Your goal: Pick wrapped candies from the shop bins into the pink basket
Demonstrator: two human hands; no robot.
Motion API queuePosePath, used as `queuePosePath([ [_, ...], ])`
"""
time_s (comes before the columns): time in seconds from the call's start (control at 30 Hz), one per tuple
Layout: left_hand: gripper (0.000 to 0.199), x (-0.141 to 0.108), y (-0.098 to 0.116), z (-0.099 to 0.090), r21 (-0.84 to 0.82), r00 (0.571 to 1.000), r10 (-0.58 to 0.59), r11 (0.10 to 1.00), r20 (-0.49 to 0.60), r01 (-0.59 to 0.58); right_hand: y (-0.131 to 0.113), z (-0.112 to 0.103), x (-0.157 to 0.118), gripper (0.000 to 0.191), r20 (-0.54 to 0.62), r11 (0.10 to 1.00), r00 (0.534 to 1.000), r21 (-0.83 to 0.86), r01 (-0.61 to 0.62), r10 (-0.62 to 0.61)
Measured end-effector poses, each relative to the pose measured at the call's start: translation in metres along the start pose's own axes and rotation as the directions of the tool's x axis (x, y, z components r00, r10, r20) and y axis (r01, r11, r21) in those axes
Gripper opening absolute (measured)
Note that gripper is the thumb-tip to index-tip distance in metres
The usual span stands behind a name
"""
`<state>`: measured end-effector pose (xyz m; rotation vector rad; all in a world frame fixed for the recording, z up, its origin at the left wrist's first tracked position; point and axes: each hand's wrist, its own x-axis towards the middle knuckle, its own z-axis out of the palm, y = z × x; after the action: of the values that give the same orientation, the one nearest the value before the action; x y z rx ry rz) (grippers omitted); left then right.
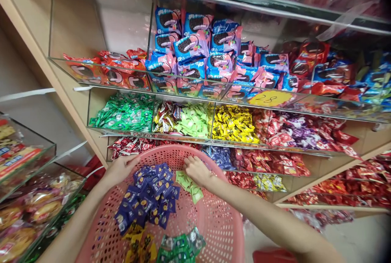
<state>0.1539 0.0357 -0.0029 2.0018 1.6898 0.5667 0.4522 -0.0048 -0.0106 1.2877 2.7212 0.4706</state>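
My left hand (122, 170) grips the far-left rim of a pink perforated plastic basket (214, 230). Over the basket's far side is my right hand (195, 169), fingers curled closed; whatever they hold, if anything, is hidden. Right beneath it lie several light green candy packets (190, 185). A heap of dark blue-purple candy packets (152, 191) fills the middle left of the basket. Nearer to me are yellow-and-black wrapped candies (139, 246) and green wrapped candies (181, 248), both partly cut off by the lower edge.
Ahead, glass-fronted shelves hold green candies (125, 112), more light green packets (194, 120), yellow candies (233, 123) and blue-and-pink cookie packs (191, 47). A yellow tag (270, 97) reads 28. Bins of packaged bread (39, 210) stand at left. Something red (273, 256) lies on the floor.
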Motion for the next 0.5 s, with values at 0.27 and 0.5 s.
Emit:
queuePosePath([
  [0.27,0.067,-0.006,0.007,-0.006,0.037,1.000,-0.009,0.999,-0.019,0.010,0.000,0.008,-0.014,0.017,0.119,0.998,0.991,-0.014,0.054,-0.052],
  [0.5,0.066,-0.010,0.009,-0.009,0.031,1.000,-0.004,1.000,-0.028,0.005,-0.009,-0.004,-0.034,0.044,0.320,0.987,0.935,0.098,0.128,-0.153],
])
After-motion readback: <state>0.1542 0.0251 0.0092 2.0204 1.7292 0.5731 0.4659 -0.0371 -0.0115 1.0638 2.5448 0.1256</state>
